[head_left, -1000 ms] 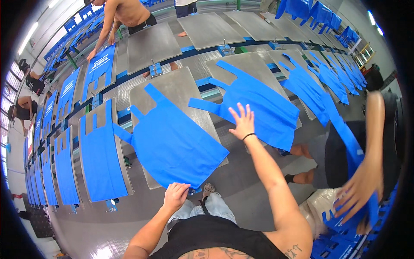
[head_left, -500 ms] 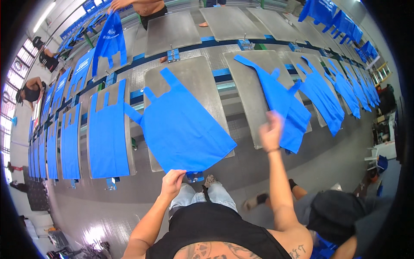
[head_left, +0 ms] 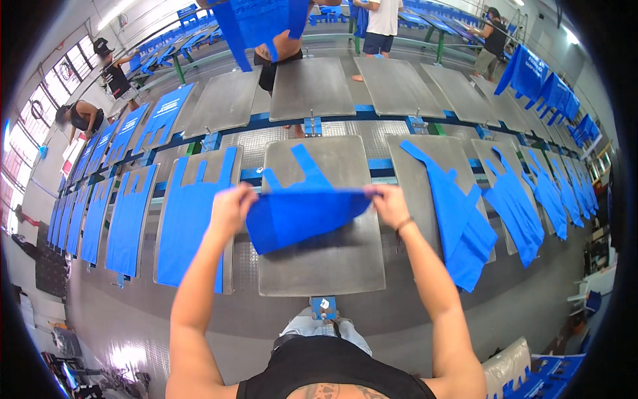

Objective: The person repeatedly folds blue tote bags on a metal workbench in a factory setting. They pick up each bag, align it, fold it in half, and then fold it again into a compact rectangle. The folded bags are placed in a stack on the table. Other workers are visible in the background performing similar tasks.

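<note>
A blue fabric bag [head_left: 311,214] with strap handles is stretched between my hands above a grey metal plate [head_left: 320,269]. My left hand [head_left: 234,205] is closed on one end of its raised edge, and my right hand [head_left: 389,205] pinches the other end. Below that edge the cloth hangs folded over, lowest at its left corner. Beyond it, the handles lie toward the plate's far end. To the right, another blue bag [head_left: 458,216] lies twisted on its plate; a flatter blue bag [head_left: 194,216] covers the plate on the left.
Rows of plates on blue rails extend both ways, many bearing blue bags. Across the rails are bare plates [head_left: 314,90] and a person [head_left: 284,50] behind a raised printed bag [head_left: 256,26]. Other people stand farther off. More blue bags [head_left: 548,376] lie at the lower right.
My right hand has come over from the right and gripped the bag. Its near edge has been lifted and carried away from me, uncovering the plate's near part. The view has shifted.
</note>
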Motion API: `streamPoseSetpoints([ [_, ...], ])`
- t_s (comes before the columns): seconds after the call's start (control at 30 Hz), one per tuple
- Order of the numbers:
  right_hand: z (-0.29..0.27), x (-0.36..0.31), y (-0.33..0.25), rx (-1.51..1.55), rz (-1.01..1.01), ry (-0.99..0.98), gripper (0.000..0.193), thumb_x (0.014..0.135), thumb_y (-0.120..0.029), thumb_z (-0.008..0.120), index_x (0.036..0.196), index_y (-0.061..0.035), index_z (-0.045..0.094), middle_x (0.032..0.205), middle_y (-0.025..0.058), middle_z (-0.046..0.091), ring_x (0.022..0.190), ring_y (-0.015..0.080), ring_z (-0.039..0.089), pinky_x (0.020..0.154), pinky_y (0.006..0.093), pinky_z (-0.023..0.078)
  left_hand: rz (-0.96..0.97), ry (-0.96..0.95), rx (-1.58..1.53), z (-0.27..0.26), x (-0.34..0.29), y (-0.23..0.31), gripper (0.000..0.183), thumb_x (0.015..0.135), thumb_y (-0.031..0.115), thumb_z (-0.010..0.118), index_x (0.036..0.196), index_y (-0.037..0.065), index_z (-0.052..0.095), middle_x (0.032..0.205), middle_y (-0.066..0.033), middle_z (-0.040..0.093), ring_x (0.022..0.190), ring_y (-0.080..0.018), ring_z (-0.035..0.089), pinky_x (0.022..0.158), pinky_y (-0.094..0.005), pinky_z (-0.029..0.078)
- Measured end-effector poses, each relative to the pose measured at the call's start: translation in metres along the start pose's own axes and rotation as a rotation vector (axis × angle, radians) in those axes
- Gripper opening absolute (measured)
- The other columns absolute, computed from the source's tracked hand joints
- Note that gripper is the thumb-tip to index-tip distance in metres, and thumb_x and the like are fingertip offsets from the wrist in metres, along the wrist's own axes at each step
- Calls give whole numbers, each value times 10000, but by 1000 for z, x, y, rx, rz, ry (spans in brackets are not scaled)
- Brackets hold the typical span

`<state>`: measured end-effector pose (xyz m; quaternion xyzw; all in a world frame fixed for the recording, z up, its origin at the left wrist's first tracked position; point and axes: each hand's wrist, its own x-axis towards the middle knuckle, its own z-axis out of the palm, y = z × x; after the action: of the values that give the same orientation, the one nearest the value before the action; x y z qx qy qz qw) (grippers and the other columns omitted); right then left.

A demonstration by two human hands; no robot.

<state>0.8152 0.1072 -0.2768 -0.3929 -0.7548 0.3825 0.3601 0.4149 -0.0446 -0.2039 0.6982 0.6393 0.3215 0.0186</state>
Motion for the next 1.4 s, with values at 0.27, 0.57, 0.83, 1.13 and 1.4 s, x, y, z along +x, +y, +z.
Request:
streamPoseSetpoints([
  [0.27,-43,247,-146,161,-559,502,292,901,44,635,1143,-26,783,954,112,791,848,141,728,775,287,564,196,662,-326,-92,224,-29,149,1003,11,632,1110,8,736,928,-81,758,844,-133,710,763,-276,556],
  [0.57,-21,76,-106,-219,-496,503,465,815,189,566,1216,8,717,1234,173,746,1174,308,713,1061,390,528,254,634,-150,-44,88,-7,302,860,-147,685,1114,7,740,1106,-155,768,1042,-288,750,926,-367,583],
  [0.83,71,-29,66,-323,-186,270,383,877,84,633,1218,-64,724,1189,152,711,1117,346,688,946,415,571,-109,223,-273,128,-55,-72,220,932,-28,706,1133,52,747,1169,-156,749,1098,-326,730,956,-385,579],
  [1.13,71,-157,90,-400,-153,194,231,831,24,708,1028,-91,742,1056,91,707,980,305,686,829,414,582,-141,69,-123,140,-191,-24,191,899,19,750,1085,57,773,1086,-135,725,1013,-331,715,877,-400,585],
  [1.4,75,-222,73,-439,-182,237,187,845,4,733,1010,-82,747,910,86,652,873,298,645,767,418,555,-160,58,-78,135,-254,-1,184,898,2,730,1071,43,774,1072,-132,733,1018,-325,711,882,-402,581],
])
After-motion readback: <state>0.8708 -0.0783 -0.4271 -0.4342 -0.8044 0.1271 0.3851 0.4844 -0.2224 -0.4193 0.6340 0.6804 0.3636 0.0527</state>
